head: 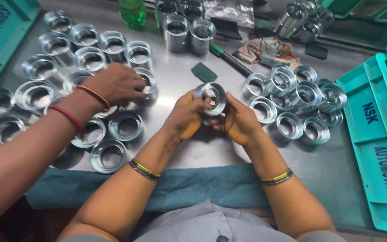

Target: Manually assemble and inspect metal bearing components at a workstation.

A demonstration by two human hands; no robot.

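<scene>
Just above the middle of the frame, the person holds one shiny machined steel ring (213, 98), a short, thick-walled sleeve of bright metal, between both hands. The left hand (185, 117) lies at its lower left and the right hand (238, 121) at its lower right, so the ring sits at the fingertips of both, neither hand clearly nearer. Both sets of fingers are curled closed around the rim, gripping it from opposite sides. Its bore axis points roughly up toward the camera, tilted a little to the upper left of the frame, so the open hole and the polished inner wall show plainly. The outer face looks smooth and reflective, with a stepped lip on the left edge.

A co-worker's hand (115, 84), wearing red and orange bangles, reaches in from the left of the frame and rests on the group of similar steel rings (90, 58) standing upright at upper left; whether it grips one I cannot tell. Another heap of steel rings (298, 103) lies at centre right, some tilted against each other. A small dark green abrasive pad (204, 71) lies on the grey metal table (175, 85) just above the held ring. A teal cloth (211, 186) runs along the near table edge, and teal plastic trays (377, 148) fill the right edge.
</scene>
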